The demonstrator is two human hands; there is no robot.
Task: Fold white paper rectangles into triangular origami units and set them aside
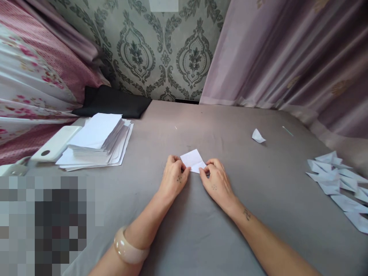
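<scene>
A small white piece of paper [193,158], with a crease line across it, lies between my hands over the grey cloth surface [186,230]. At its left corner, my left hand [174,175] pinches the paper between thumb and fingers. On the opposite corner, my right hand [217,179] does the same. A bangle circles my left forearm. To the left stands a thick stack of white paper sheets [96,132]. Several folded paper pieces [330,174] lie in a group at the far right.
A single folded paper scrap [258,136] sits at the back right, near a thin green stick [288,131]. A white device [57,143] lies beside the stack, before a black cloth [115,101]. Curtains [258,50] hang at both sides, and a patterned wall stands behind.
</scene>
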